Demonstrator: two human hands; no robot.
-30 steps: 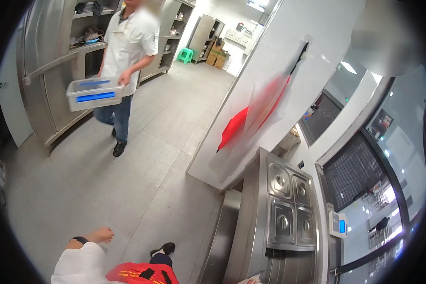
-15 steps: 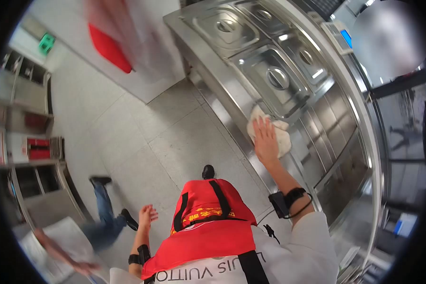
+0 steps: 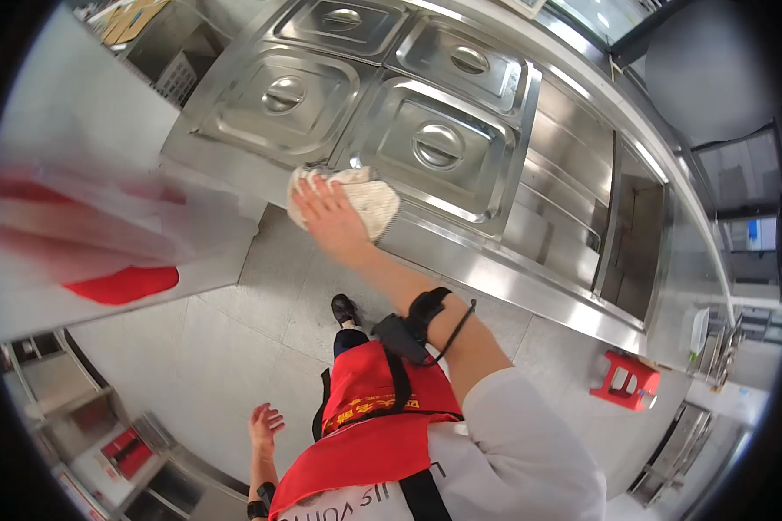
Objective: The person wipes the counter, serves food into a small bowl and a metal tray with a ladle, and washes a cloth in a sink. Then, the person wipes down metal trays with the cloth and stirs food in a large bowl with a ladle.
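One pale cloth (image 3: pixel 375 204) lies at the front edge of the desk (image 3: pixel 460 250), just off the near left corner of the nearest steel lid (image 3: pixel 437 146), its longer side running roughly along that edge. The right hand (image 3: pixel 330 219) rests directly on the cloth, palm down, fingers extended over it. The left hand (image 3: pixel 265 424), much farther from that lid, hangs well apart from the cloth, fingers loosely bent, holding nothing.

Stainless-steel counter (image 3: pixel 460 253): four handled steel pan lids (image 3: pixel 434 143), set two by two; one off-white cloth (image 3: pixel 378 204), front edge.
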